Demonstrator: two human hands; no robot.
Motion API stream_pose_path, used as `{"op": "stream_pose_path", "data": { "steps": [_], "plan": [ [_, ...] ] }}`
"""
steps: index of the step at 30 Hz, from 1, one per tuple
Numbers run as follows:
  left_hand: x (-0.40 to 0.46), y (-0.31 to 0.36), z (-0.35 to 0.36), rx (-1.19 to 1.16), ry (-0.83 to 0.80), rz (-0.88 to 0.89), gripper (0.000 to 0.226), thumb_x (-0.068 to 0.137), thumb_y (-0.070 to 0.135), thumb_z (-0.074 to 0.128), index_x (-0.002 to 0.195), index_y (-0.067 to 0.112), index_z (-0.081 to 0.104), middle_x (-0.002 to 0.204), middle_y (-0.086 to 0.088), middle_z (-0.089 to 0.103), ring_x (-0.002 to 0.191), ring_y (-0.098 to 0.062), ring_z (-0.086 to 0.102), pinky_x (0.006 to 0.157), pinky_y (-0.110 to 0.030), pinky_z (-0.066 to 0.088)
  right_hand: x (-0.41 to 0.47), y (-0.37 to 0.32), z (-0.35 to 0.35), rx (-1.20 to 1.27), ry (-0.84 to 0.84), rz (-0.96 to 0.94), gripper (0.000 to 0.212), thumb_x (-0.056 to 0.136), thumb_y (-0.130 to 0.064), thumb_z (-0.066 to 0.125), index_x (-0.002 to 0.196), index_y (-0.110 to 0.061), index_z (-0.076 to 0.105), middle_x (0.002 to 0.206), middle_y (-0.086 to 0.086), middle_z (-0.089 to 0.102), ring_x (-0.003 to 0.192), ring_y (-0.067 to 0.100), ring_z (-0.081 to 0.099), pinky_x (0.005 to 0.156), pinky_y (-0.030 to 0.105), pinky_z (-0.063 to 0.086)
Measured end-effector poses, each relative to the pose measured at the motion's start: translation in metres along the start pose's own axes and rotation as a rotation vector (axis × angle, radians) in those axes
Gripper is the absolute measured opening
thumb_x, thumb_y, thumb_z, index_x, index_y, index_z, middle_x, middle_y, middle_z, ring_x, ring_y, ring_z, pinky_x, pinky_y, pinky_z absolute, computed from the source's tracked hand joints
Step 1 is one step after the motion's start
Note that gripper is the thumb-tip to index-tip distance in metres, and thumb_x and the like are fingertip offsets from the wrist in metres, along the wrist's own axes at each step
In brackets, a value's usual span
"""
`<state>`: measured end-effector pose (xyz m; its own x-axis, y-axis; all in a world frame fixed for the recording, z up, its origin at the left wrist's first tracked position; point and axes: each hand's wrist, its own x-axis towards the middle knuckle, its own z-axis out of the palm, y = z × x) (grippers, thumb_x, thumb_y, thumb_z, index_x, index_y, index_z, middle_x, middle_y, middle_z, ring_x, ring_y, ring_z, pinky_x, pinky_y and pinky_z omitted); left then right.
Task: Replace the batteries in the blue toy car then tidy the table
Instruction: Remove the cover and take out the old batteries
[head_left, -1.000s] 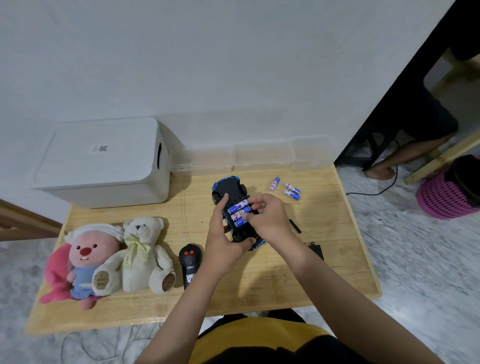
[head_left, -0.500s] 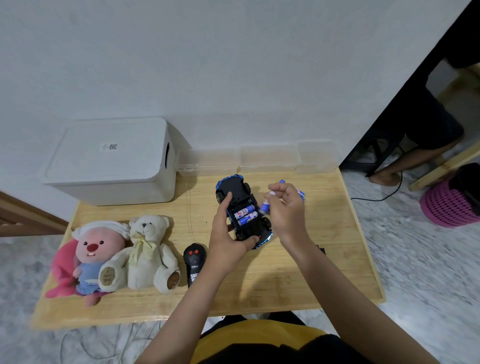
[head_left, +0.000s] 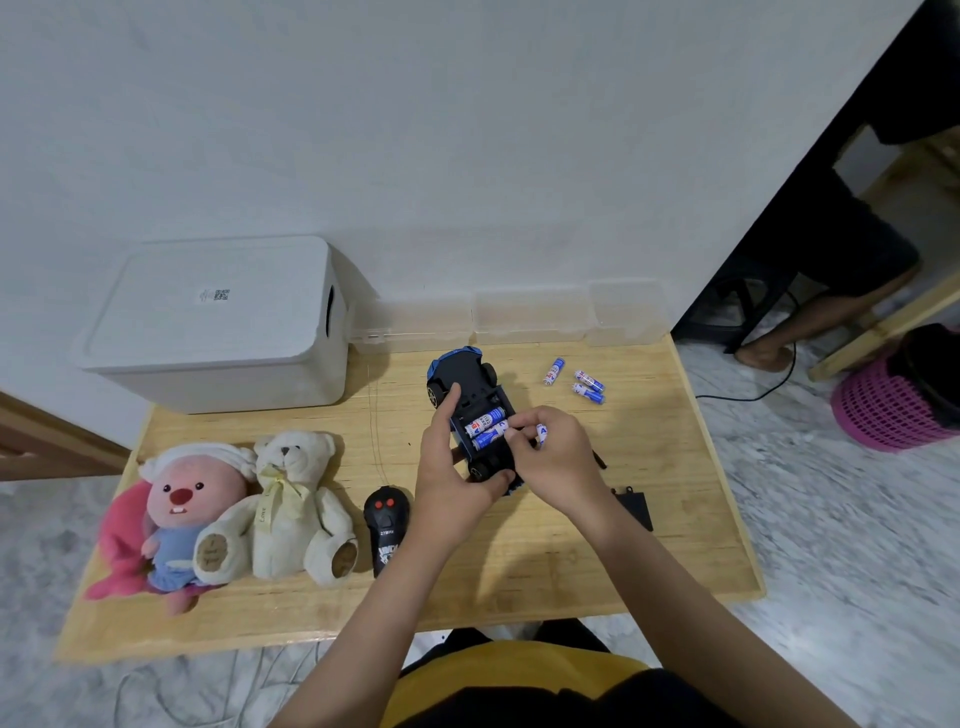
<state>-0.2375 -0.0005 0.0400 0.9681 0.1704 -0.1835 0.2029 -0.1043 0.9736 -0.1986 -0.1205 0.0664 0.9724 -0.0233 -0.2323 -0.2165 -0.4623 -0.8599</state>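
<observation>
Two batteries (head_left: 485, 428) sit in the upturned car (head_left: 470, 410) at mid-table; three spares (head_left: 574, 379) lie at two o'clock.
Left hand (head_left: 449, 467) clasps the chassis; right hand (head_left: 556, 457) pinches a third cell (head_left: 542, 434), which could go in reversed or slip loose.

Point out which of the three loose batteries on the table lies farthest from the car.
The loose battery at the right of the trio, nearer the wall than its close neighbour. The third lies closer to the blue toy car.
</observation>
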Motion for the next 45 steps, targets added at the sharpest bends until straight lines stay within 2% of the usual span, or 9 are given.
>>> {"op": "stream_pose_path", "data": {
  "steps": [4,13,18,22,27,30,33,36,45],
  "plan": [
    [0.002,0.001,0.000,-0.002,0.019,0.008,0.106,0.057,0.014,0.080,0.137,0.058,0.026,0.136,0.011,0.045,0.120,-0.021,0.054,0.093,-0.050,0.051,0.003,-0.002,0.002,-0.003,-0.003,0.017,0.016,0.087,-0.019,0.065,0.101,-0.013,0.063,0.079,-0.007,0.052,0.055,0.001,0.047,0.045,0.005,0.036],
    [0.006,-0.002,-0.001,-0.010,0.023,0.028,0.104,0.058,0.016,0.081,0.140,0.052,0.027,0.138,0.013,0.044,0.122,-0.019,0.053,0.093,-0.049,0.051,0.003,-0.012,0.015,0.105,0.082,-0.051,0.021,0.079,-0.020,0.073,0.086,-0.017,0.053,0.076,-0.011,0.057,0.070,-0.001,0.055,0.059,0.009,0.042],
    [0.007,-0.004,-0.002,0.004,-0.025,0.027,0.106,0.063,0.002,0.080,0.139,0.053,0.027,0.136,0.012,0.043,0.119,-0.018,0.054,0.093,-0.045,0.053,0.008,-0.019,0.011,0.431,0.120,-0.004,0.016,0.085,-0.004,0.061,0.081,-0.017,0.052,0.077,0.004,0.057,0.056,0.007,0.054,0.054,0.021,0.046],
    [0.007,-0.005,-0.006,0.048,-0.057,0.025,0.103,0.064,0.002,0.079,0.138,0.054,0.028,0.134,0.010,0.045,0.117,-0.015,0.055,0.093,-0.039,0.052,0.013,-0.021,-0.008,0.749,-0.072,0.179,0.019,0.091,-0.002,0.041,0.085,-0.016,0.053,0.074,0.005,0.054,0.049,0.016,0.056,0.047,0.027,0.049],
    [0.010,0.006,-0.017,0.082,-0.201,-0.055,0.098,0.063,0.004,0.082,0.132,0.054,0.035,0.121,0.015,0.049,0.099,-0.011,0.061,0.077,-0.028,0.058,0.018,-0.009,-0.017,0.323,-0.195,-0.026,0.021,0.089,-0.018,0.062,0.072,-0.010,0.054,0.066,0.011,0.052,0.035,0.011,0.041,0.036,0.019,0.033],
    [0.016,0.012,-0.030,0.115,-0.326,-0.107,0.094,0.063,0.005,0.084,0.131,0.050,0.038,0.114,0.004,0.052,0.082,-0.010,0.066,0.071,-0.027,0.058,0.025,0.000,-0.026,0.105,-0.327,-0.187,0.016,0.077,-0.019,0.077,0.076,-0.010,0.063,0.075,0.010,0.062,0.063,0.012,0.058,0.058,0.026,0.050],
    [0.024,0.016,-0.041,0.147,-0.418,-0.128,0.089,0.056,0.018,0.088,0.125,0.051,0.042,0.113,-0.010,0.053,0.081,-0.019,0.068,0.076,-0.039,0.059,0.032,0.001,-0.035,-0.053,-0.506,-0.230,0.023,0.070,-0.019,0.083,0.088,-0.016,0.068,0.086,0.002,0.064,0.087,0.024,0.061,0.084,0.040,0.050],
    [0.032,0.021,-0.048,0.186,-0.525,-0.152,0.086,0.048,0.029,0.088,0.120,0.051,0.046,0.113,-0.015,0.055,0.078,-0.021,0.065,0.081,-0.045,0.057,0.037,-0.007,-0.038,-0.166,-0.635,-0.257,0.028,0.069,-0.022,0.083,0.094,-0.023,0.071,0.089,-0.003,0.064,0.094,0.019,0.060,0.089,0.035,0.047],
    [0.041,0.033,-0.055,0.162,-0.666,-0.226,0.080,0.050,0.022,0.087,0.119,0.041,0.052,0.120,-0.028,0.052,0.086,-0.030,0.064,0.091,-0.059,0.048,0.050,-0.032,-0.047,-0.394,-0.858,-0.344,0.035,0.074,-0.021,0.079,0.106,-0.028,0.067,0.098,-0.021,0.060,0.105,0.007,0.054,0.095,0.025,0.039]
  ]
}}
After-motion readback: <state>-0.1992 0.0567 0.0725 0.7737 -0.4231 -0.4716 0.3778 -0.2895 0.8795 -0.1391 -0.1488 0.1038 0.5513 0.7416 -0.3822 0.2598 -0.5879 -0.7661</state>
